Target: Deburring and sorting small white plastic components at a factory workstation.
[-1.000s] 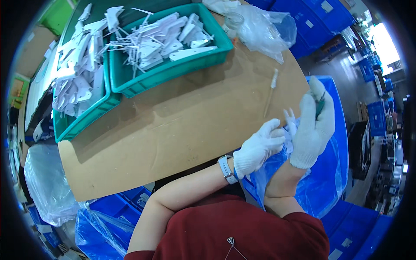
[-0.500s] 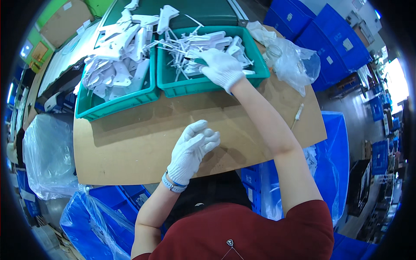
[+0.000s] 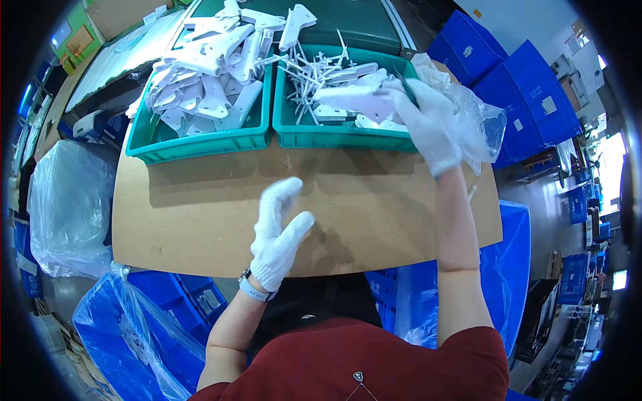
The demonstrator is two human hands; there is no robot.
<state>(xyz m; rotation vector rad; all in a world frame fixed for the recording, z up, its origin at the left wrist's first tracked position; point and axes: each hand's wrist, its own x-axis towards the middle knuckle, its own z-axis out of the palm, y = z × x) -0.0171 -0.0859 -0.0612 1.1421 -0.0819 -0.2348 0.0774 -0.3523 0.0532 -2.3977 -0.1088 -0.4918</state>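
My right hand (image 3: pixel 435 127), in a white knitted glove and smeared by motion, is over the right end of the right green bin (image 3: pixel 348 138). It grips a white plastic part (image 3: pixel 361 101), flat and elongated, that points left above the bin. A slim dark object (image 3: pixel 406 85) shows by its fingers; its kind I cannot make out. My left hand (image 3: pixel 274 234), gloved too, hovers above the near part of the table with thumb and fingers apart and nothing in it. Thin white sticks (image 3: pixel 309 79) and several white parts lie in the right bin.
Another green bin (image 3: pixel 200 148), heaped with white plastic parts (image 3: pixel 214 97), stands to the left on the brown table (image 3: pixel 200 227). Clear plastic bags (image 3: pixel 485 123) lie at the right. Blue lined bins (image 3: pixel 144 334) stand below the table edge; blue crates (image 3: pixel 528 93) are stacked at far right.
My right hand has moved right, lifting a white part out of the right bin. My left hand has shifted slightly left and its fingers have opened. The view has turned a little.
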